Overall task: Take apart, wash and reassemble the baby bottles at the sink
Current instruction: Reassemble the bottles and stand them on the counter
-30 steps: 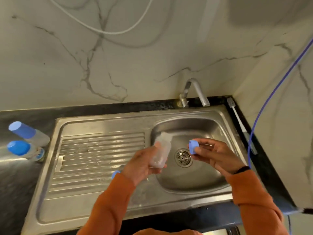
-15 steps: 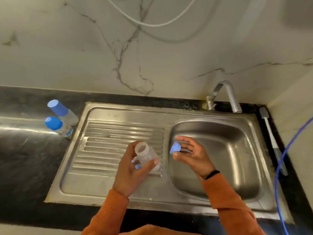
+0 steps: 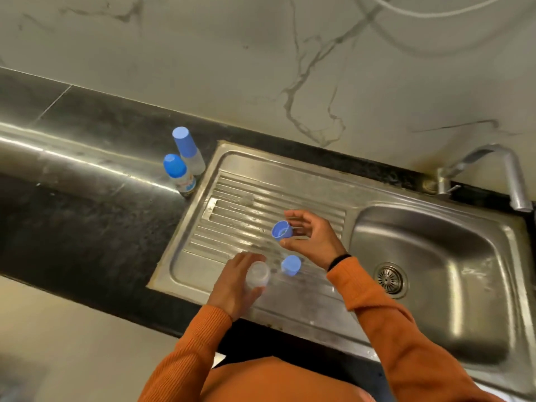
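Fingers of the left hand (image 3: 232, 285) curl around the clear open bottle (image 3: 257, 274) above the ridged drainboard (image 3: 232, 227), while the right hand (image 3: 311, 239) pinches a blue cap (image 3: 282, 230) between thumb and fingertips, over a second blue piece (image 3: 291, 265).

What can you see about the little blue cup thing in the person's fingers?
The blue cap looks like smooth plastic, round and hollow, its open side turned up toward the camera. The right hand pinches it between thumb and fingertips, in the air above the ribbed draining board. Nothing else touches it. It looks empty inside.
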Available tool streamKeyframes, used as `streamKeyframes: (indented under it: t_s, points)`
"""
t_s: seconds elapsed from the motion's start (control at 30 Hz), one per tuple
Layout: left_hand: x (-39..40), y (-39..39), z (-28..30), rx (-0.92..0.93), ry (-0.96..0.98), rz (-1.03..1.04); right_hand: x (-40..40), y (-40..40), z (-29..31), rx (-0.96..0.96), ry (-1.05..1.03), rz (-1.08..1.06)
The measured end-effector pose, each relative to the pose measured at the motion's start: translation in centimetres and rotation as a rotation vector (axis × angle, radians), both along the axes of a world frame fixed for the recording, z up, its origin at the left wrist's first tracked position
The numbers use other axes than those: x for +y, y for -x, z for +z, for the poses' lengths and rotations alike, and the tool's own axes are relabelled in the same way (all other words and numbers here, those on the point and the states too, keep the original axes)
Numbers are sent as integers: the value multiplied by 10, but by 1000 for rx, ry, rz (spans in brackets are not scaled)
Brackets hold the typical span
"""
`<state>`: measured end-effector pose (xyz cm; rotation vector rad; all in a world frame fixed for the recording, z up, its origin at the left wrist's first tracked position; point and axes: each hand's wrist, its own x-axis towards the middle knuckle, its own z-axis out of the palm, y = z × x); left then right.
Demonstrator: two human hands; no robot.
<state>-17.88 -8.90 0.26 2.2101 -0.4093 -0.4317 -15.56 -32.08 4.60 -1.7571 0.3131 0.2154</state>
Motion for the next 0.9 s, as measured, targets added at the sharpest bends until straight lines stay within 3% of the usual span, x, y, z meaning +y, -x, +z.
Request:
streamKeyframes:
  t_s: [0.23, 0.4, 0.6, 0.7, 0.77, 0.9]
  points:
    - [21, -11, -7, 93, 31, -93, 21, -15, -10, 36, 17, 35]
    - [16, -43, 7, 281, 445, 333, 36, -32, -11, -10, -1, 69]
    - [-5, -87, 3, 345, 518, 500, 48, -71, -22, -35, 255, 216]
    - [-3, -102, -1, 411, 548, 633, 38, -105, -35, -39, 491, 393]
    - [2, -109, -1, 429, 553, 678, 37, -130, -47, -35, 657, 394]
    - [11, -110, 5, 419, 575, 718, 55, -158, -70, -25, 700, 391]
